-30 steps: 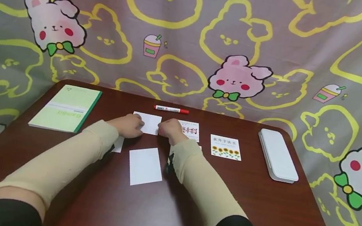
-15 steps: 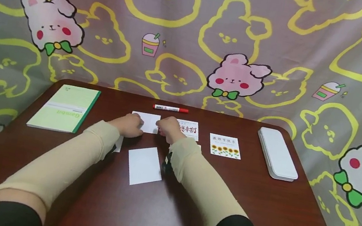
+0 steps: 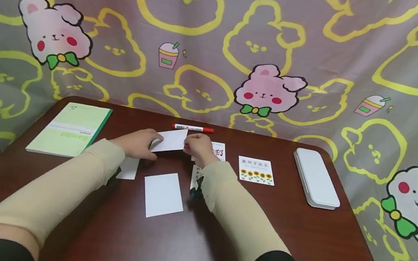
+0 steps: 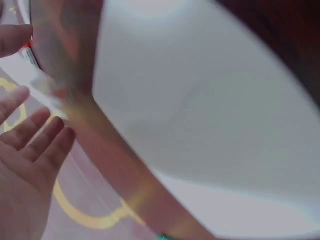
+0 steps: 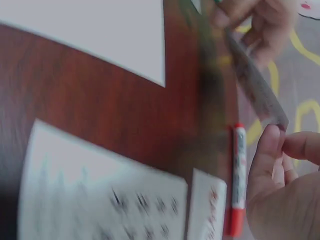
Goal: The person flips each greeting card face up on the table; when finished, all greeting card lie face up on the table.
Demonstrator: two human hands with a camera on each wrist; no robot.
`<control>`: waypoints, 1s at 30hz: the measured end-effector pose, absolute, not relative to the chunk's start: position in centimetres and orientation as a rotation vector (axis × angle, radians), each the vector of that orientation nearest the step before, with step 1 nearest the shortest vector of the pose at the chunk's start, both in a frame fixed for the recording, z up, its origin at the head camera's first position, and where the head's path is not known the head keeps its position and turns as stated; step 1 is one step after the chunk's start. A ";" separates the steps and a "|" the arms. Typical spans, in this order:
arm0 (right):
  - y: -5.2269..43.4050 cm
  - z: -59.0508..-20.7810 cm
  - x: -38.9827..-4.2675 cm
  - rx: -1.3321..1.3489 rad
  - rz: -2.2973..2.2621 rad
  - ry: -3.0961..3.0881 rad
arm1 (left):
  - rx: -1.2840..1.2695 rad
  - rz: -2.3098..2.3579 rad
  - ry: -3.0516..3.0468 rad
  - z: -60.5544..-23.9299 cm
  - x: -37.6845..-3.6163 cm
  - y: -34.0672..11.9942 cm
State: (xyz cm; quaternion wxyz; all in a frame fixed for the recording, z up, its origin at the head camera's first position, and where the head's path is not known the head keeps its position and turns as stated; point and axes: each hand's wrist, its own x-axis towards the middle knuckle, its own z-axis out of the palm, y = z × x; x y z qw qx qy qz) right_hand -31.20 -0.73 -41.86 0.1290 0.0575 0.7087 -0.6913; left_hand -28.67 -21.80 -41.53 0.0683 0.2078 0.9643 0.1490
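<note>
A blank white card (image 3: 169,140) sits lifted off the table (image 3: 296,254), tilted with its right edge higher, caught between my two hands at the far middle of the dark wooden top. My left hand (image 3: 137,143) pinches its left end and my right hand (image 3: 199,146) pinches its right end, thumb and fingers pressed together on the paper; I judge the two-ended hold is what keeps the thin sheet from sagging. In the right wrist view the card shows edge-on, a thin blurred strip between the fingertips. Below it a second blank card (image 3: 163,194) lies flat between my forearms, and a third white piece (image 3: 128,168) peeks out by my left sleeve. I count three printed cards: one with red characters (image 3: 219,151) just behind my right hand, one partly hidden under my right wrist (image 3: 196,175), and a sunflower card (image 3: 256,170) lying apart to the right. One red-capped marker (image 3: 193,128) rests along the far edge, one green notebook (image 3: 69,129) at the left, one white case (image 3: 316,178) at the right. The cards seem laid out in a loose row within easy reach.
</note>
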 end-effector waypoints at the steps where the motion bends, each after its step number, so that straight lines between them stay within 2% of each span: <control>1: -0.3 -41.6 -31.3 0.174 -2.024 2.034 | 0.651 0.400 2.932 -41.5 -28.7 -22.1; 6: 1.7 -40.6 -31.8 0.188 -2.065 1.905 | 0.807 0.236 3.139 -40.8 -28.2 -22.4; 12: 2.6 -39.8 -32.1 0.195 -2.082 1.836 | 0.899 0.357 3.276 -39.7 -28.0 -22.1; 20: 3.1 -39.9 -32.2 0.137 -2.090 1.770 | 0.551 0.861 3.210 -39.4 -28.3 -22.0; 30: 2.2 -40.9 -31.3 -0.099 -1.816 2.292 | 0.235 1.180 3.046 -39.7 -28.6 -22.1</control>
